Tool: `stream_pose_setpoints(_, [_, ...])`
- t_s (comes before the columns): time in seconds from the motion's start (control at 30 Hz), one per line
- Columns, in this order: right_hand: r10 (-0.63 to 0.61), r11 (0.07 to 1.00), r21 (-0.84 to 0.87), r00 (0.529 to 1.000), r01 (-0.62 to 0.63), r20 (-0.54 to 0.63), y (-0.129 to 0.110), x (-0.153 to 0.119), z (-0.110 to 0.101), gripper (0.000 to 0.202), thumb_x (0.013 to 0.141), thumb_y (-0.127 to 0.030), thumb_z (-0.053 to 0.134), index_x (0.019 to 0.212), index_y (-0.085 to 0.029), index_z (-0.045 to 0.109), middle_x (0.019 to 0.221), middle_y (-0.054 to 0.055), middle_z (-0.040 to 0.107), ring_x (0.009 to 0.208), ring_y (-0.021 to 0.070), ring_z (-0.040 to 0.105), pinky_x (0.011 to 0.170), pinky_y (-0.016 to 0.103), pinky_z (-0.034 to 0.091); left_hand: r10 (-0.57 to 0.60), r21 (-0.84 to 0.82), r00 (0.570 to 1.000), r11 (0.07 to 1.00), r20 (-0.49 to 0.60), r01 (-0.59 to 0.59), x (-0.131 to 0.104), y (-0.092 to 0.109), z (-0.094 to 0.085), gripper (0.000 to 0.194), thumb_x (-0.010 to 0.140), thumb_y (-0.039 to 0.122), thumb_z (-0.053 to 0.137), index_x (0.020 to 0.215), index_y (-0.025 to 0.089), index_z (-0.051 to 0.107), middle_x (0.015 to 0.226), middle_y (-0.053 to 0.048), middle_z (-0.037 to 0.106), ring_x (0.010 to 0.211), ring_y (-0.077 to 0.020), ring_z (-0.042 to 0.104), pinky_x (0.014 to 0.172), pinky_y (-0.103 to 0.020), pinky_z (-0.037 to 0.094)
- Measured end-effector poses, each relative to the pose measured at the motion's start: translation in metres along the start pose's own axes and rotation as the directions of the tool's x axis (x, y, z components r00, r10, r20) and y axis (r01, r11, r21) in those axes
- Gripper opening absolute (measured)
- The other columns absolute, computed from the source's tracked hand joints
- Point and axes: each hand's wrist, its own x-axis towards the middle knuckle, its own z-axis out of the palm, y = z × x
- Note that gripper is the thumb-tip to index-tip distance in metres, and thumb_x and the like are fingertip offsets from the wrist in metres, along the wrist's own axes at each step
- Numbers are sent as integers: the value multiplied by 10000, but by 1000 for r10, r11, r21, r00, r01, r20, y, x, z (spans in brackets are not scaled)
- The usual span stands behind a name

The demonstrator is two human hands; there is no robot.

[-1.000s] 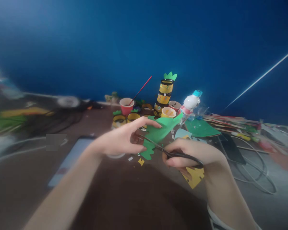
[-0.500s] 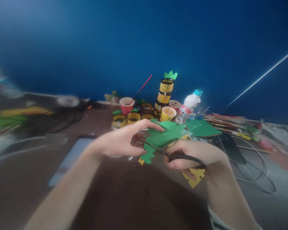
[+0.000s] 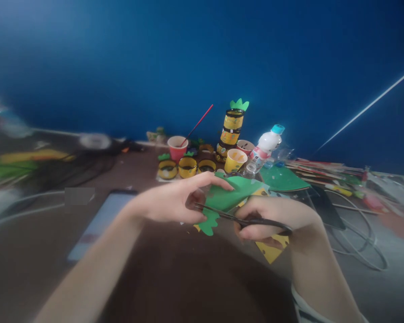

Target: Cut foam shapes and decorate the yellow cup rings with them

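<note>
Green paper (image 3: 229, 193) is held up over the dark table, with a scalloped strip hanging at its lower left. My left hand (image 3: 178, 197) is closed on the paper's left side, fingers above and thumb below. In my right hand (image 3: 259, 217) are dark scissors (image 3: 222, 214), their handles around my fingers. The blades point left and lie across the green paper, between the sheet and the scalloped strip; their tips reach close to my left palm. Under my right hand lies yellow spotted paper (image 3: 271, 249), partly covered by it.
Behind my hands stand a red cup (image 3: 177, 148) with a thin red stick, several yellow rings (image 3: 187, 167), a stacked yellow-black tower (image 3: 231, 132), a yellow cup (image 3: 235, 159) and a bottle (image 3: 265, 146). A phone (image 3: 99, 229) lies left; sticks (image 3: 318, 170) and a cable (image 3: 370, 242) lie right.
The green paper has tilted and its scalloped strip hangs slightly lower. The scissors have shifted a little to the right. Both hands keep their hold.
</note>
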Motion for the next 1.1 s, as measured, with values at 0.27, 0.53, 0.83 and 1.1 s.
stream_pose_setpoints(0.27, [23, 999, -29, 1000, -23, -10, 0, 1, 0, 293, 783, -408, 532, 793, -122, 592, 455, -54, 461, 353, 47, 435, 347, 141, 326, -6, 62, 999, 998, 33, 4, -1, -2, -1, 608, 654, 70, 525, 1203, 303, 406, 663, 43, 421, 570, -80, 432, 447, -160, 329])
stream_pose_setpoints(0.53, [46, 999, -14, 999, -46, -2, 4, 2, 1, 327, 771, -431, 535, 789, -112, 603, 426, -64, 435, 324, 44, 409, 319, 144, 308, -15, 64, 997, 998, 71, 11, 0, -3, -1, 631, 647, 43, 526, 1201, 315, 398, 640, 61, 385, 532, -58, 389, 450, -148, 320])
stream_pose_setpoints(0.83, [54, 994, -96, 998, -51, 26, 3, 3, -3, 285, 792, -377, 510, 794, -115, 622, 424, -56, 451, 328, 49, 429, 345, 147, 331, -8, 56, 996, 998, 88, 3, 1, -4, -1, 668, 623, 15, 533, 1206, 313, 399, 666, 56, 379, 530, -55, 381, 439, -140, 322])
stream_pose_setpoints(1.1, [57, 997, -56, 998, -55, 38, 1, 3, -2, 229, 789, -317, 514, 781, -113, 617, 473, -45, 474, 314, 27, 404, 335, 130, 313, 4, 85, 996, 996, 94, -12, 2, -4, -1, 646, 623, 46, 563, 1196, 301, 406, 682, 51, 379, 551, -59, 386, 453, -141, 330])
